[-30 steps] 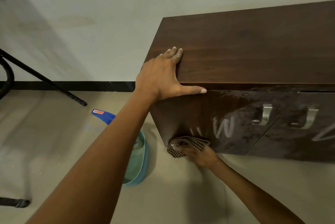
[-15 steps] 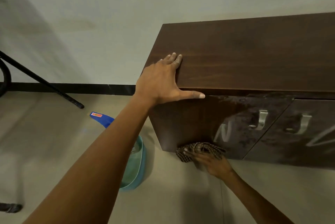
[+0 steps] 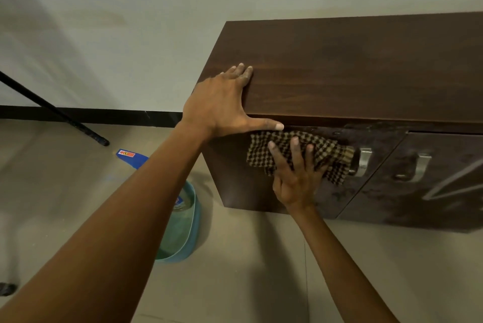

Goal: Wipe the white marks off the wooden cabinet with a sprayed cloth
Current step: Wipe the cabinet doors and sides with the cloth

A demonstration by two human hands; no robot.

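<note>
Floor: pale tiles fill the nearest ground below us, with a teal basin [image 3: 183, 233] and a blue-headed spray bottle [image 3: 132, 156] partly hidden behind our left forearm.
Right hand: our right hand [image 3: 296, 179] is raised with fingers spread flat, pressing the checked cloth [image 3: 295, 155] against the left door; it is a flat palm press, not a closed grasp.
Cloth position: it lies high on the left door, just under the top edge, its right end touching the left handle [image 3: 363, 162].
Left hand: our left hand [image 3: 224, 105] is open and holds nothing, palm braced on the corner of the wooden cabinet [image 3: 366, 69], thumb stretched along the front lip.
Done so far: we see no white marks on the left door around the cloth, only a dull, smeared, damp-looking film.
Left to do: white strokes [image 3: 452, 186] show on the right door beyond the right handle [image 3: 420, 167]; we judge the job about half finished.
Background: plain wall, dark skirting, and a black stand leg [image 3: 52, 111] at far left.
</note>
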